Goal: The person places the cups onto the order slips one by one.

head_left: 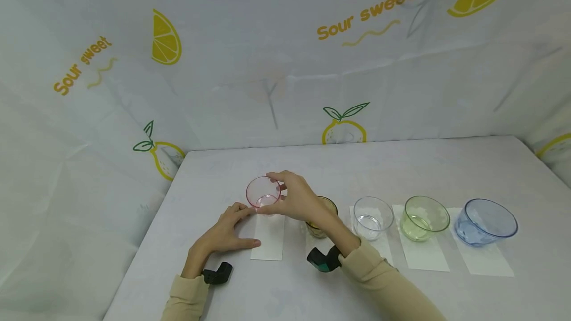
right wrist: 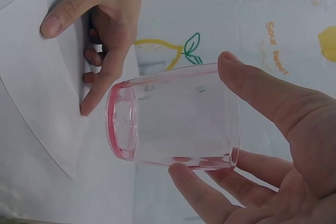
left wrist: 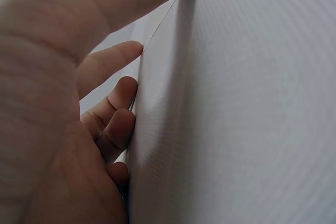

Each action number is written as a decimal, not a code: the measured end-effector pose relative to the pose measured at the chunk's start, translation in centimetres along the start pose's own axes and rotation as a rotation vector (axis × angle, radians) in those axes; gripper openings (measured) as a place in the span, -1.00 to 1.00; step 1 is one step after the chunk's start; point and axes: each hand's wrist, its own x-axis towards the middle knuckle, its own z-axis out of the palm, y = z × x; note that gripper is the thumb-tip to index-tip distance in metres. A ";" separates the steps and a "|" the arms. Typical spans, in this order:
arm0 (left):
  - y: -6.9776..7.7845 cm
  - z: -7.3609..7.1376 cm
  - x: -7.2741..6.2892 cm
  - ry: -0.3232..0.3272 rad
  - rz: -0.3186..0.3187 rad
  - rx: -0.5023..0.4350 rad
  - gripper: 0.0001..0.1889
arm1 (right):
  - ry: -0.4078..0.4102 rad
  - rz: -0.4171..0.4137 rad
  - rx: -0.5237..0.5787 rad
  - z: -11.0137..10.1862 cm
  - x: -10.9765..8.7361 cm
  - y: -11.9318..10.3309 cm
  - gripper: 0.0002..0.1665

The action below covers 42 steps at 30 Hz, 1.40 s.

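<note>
A clear glass with a pink tint [head_left: 258, 193] is in my right hand [head_left: 299, 196]. Thumb and fingers grip it from either side near the rim, and in the right wrist view the pink base [right wrist: 111, 121] hangs over the table. My left hand [head_left: 226, 232] rests low at a white paper strip [head_left: 268, 241], its thumb and index fingertip at the strip's left side. In the left wrist view the fingertips [left wrist: 122, 124] meet the white surface, with nothing held. Partly behind my right wrist stands an amber glass [head_left: 315, 233].
To the right, a colourless glass [head_left: 373, 219], a green glass [head_left: 421, 219] and a blue glass [head_left: 482, 224] stand in a row on white paper strips. The table [head_left: 223, 172] has a white cover. A lemon-printed white curtain [head_left: 250, 53] hangs behind and to the left.
</note>
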 end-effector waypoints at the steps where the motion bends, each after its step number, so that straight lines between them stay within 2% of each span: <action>1: 0.0 0.0 0.0 0.003 0.000 -0.001 -0.20 | -0.004 0.000 0.000 0.1 -0.2 0.0 -0.02; 5: -0.1 0.0 0.1 0.011 0.008 -0.011 -0.22 | -0.016 0.001 0.017 0.5 -1.1 0.0 -0.03; 13: -0.5 0.2 0.1 0.021 0.032 -0.027 -0.29 | -0.054 -0.048 0.026 1.3 -2.1 0.3 -0.05; 22: -0.4 0.1 0.1 0.021 0.032 -0.044 -0.35 | -0.051 -0.050 -0.008 2.2 -2.2 0.9 -0.05; 31: -0.4 0.1 0.0 0.021 0.041 -0.048 -0.28 | -0.048 -0.072 -0.043 2.9 -2.2 1.6 -0.06; 42: -0.4 0.1 0.1 0.019 0.036 -0.039 -0.28 | -0.046 -0.061 -0.077 3.3 -2.0 1.7 -0.08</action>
